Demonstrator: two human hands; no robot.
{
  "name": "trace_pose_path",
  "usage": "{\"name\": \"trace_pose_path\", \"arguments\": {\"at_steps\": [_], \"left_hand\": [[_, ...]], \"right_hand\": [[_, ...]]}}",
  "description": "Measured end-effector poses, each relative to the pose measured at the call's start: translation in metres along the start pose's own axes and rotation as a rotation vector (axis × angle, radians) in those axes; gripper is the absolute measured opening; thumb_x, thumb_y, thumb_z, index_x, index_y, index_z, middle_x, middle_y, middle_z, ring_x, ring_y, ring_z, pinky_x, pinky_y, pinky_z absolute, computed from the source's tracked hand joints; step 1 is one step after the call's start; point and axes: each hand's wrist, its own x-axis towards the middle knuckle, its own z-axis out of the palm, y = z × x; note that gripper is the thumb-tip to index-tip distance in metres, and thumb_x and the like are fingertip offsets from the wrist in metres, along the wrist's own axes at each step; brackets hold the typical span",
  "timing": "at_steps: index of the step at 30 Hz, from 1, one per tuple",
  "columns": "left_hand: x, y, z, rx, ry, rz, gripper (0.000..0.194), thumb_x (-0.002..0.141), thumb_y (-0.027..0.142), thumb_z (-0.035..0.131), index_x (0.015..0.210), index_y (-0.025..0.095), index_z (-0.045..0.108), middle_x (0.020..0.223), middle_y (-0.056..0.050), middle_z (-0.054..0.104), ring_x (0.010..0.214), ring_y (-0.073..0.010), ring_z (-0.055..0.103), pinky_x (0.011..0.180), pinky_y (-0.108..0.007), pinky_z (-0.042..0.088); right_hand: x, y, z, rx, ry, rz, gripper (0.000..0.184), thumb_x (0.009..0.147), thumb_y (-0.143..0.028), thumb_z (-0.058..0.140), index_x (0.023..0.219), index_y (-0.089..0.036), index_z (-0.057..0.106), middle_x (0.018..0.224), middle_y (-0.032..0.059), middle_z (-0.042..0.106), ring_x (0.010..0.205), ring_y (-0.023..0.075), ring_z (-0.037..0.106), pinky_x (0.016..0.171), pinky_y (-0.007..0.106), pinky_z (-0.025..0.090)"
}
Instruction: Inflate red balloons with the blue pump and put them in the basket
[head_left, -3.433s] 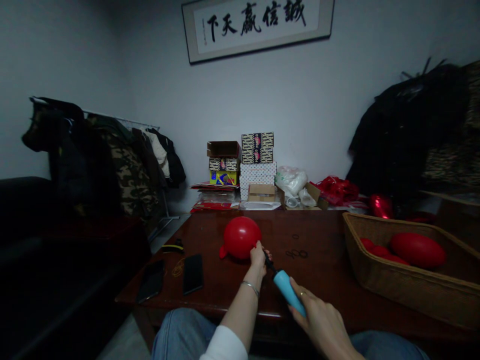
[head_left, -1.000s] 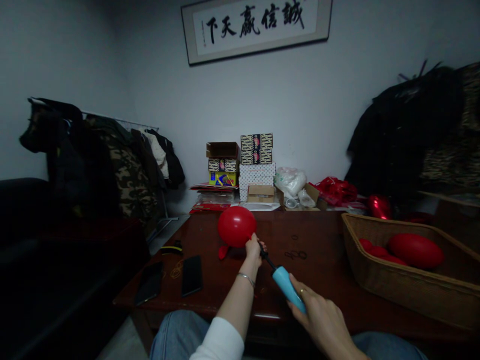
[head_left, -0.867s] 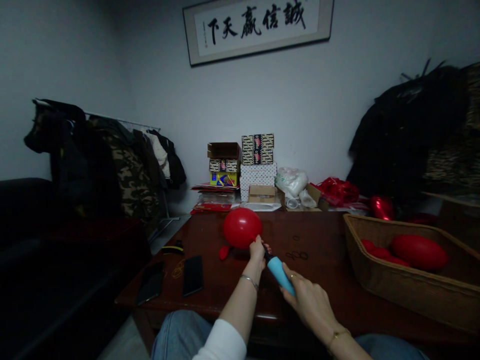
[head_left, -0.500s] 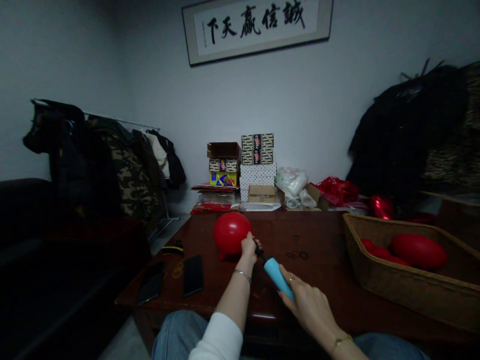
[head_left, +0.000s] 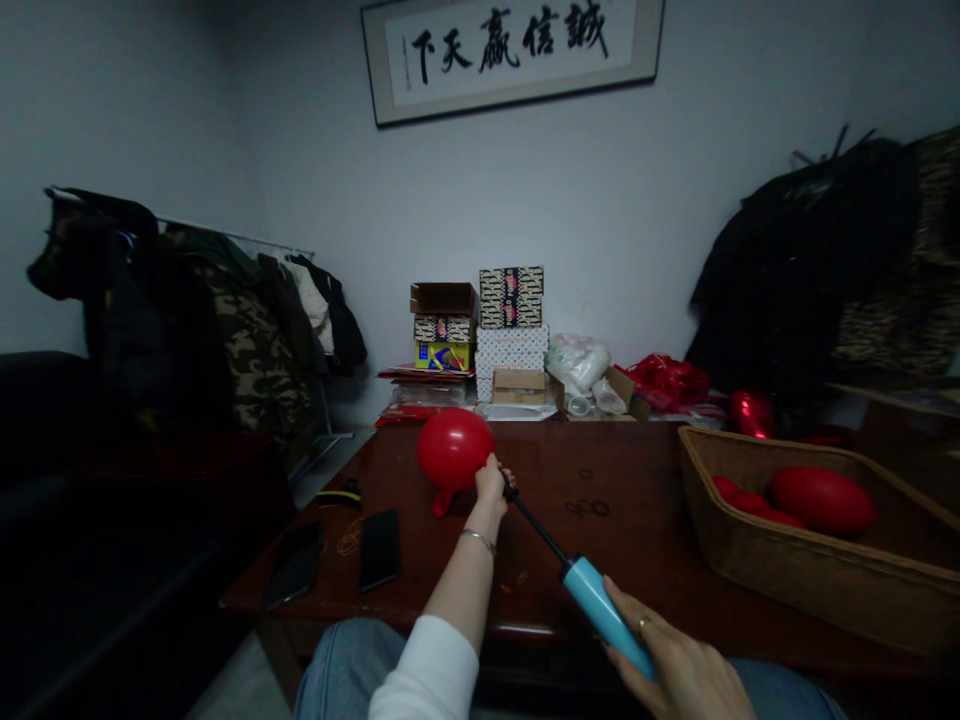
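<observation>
A round red balloon [head_left: 456, 448] sits over the table, with a small red knob bulging from its underside. My left hand [head_left: 492, 482] is closed at the balloon's right side, around its neck and the black end of a balloon pump. The balloon's mouth on the nozzle is hidden by my fingers. From there a long stretch of black rod runs down to the pump's light blue barrel [head_left: 606, 612]. My right hand [head_left: 667, 650] grips that barrel near the table's front edge, fingers wrapped round it.
Left on the brown table [head_left: 637, 455] lie two dark phones [head_left: 380, 549], a yellow-and-black item [head_left: 340, 496] and yellow string. Dark rings [head_left: 587, 508] lie right of centre. A wicker basket [head_left: 795, 585] holding red balloons stands at the right. Stacked boxes [head_left: 513, 350] line the back.
My right hand has drawn the blue barrel down and to the right, exposing much more black rod. My left hand still holds the balloon at the nozzle. The view has shifted slightly.
</observation>
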Motion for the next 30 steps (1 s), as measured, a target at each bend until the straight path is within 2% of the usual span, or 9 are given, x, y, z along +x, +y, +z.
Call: {"name": "trace_pose_path", "arguments": {"at_steps": [5, 9, 15, 20, 24, 30], "left_hand": [[-0.01, -0.013, 0.007, -0.005, -0.012, -0.026, 0.024, 0.084, 0.037, 0.046, 0.068, 0.019, 0.04, 0.044, 0.005, 0.042, 0.033, -0.0077, 0.038, 0.037, -0.019, 0.029], [-0.018, -0.026, 0.012, 0.008, -0.006, -0.053, 0.023, 0.085, 0.035, 0.044, 0.069, 0.019, 0.04, 0.044, 0.005, 0.042, 0.033, -0.0083, 0.039, 0.037, -0.019, 0.029], [-0.02, -0.031, 0.009, -0.007, -0.014, -0.045, 0.023, 0.085, 0.034, 0.044, 0.069, 0.019, 0.04, 0.042, 0.005, 0.042, 0.033, -0.0084, 0.039, 0.037, -0.019, 0.03], [-0.013, -0.027, -0.001, -0.021, -0.021, -0.058, 0.026, 0.084, 0.038, 0.045, 0.069, 0.019, 0.04, 0.043, 0.004, 0.042, 0.034, -0.008, 0.039, 0.037, -0.019, 0.029], [-0.008, -0.022, -0.005, -0.013, -0.025, -0.056, 0.03, 0.081, 0.044, 0.049, 0.069, 0.019, 0.041, 0.045, 0.004, 0.043, 0.035, -0.008, 0.04, 0.037, -0.019, 0.03], [-0.005, -0.017, -0.006, -0.024, -0.006, -0.03, 0.027, 0.084, 0.041, 0.046, 0.069, 0.019, 0.039, 0.044, 0.005, 0.042, 0.034, -0.0089, 0.04, 0.037, -0.02, 0.029]], "right_hand": [[0.022, -0.018, 0.002, -0.042, 0.024, 0.029, 0.05, 0.085, -0.033, 0.04, 0.135, -0.032, 0.036, 0.127, -0.0033, 0.054, 0.092, 0.0186, 0.064, 0.07, 0.027, 0.052], [0.05, -0.035, 0.001, -0.09, 0.029, 0.019, 0.05, 0.085, -0.033, 0.041, 0.134, -0.028, 0.037, 0.122, 0.0006, 0.059, 0.087, 0.0218, 0.065, 0.068, 0.032, 0.051], [0.072, -0.049, 0.005, -0.11, 0.032, 0.029, 0.051, 0.084, -0.032, 0.042, 0.135, -0.027, 0.037, 0.116, 0.0029, 0.063, 0.082, 0.0232, 0.066, 0.065, 0.032, 0.051], [0.059, -0.044, 0.012, -0.073, 0.049, 0.01, 0.052, 0.085, -0.032, 0.041, 0.136, -0.029, 0.034, 0.125, 0.0016, 0.056, 0.089, 0.0222, 0.065, 0.07, 0.033, 0.052], [0.039, -0.028, 0.013, -0.016, 0.041, 0.004, 0.051, 0.085, -0.033, 0.041, 0.135, -0.032, 0.034, 0.129, -0.002, 0.052, 0.093, 0.0203, 0.064, 0.076, 0.032, 0.052], [0.009, -0.004, 0.009, 0.052, 0.021, -0.01, 0.051, 0.083, -0.032, 0.042, 0.133, -0.034, 0.038, 0.132, -0.0056, 0.048, 0.104, 0.0181, 0.059, 0.08, 0.027, 0.051]]}}
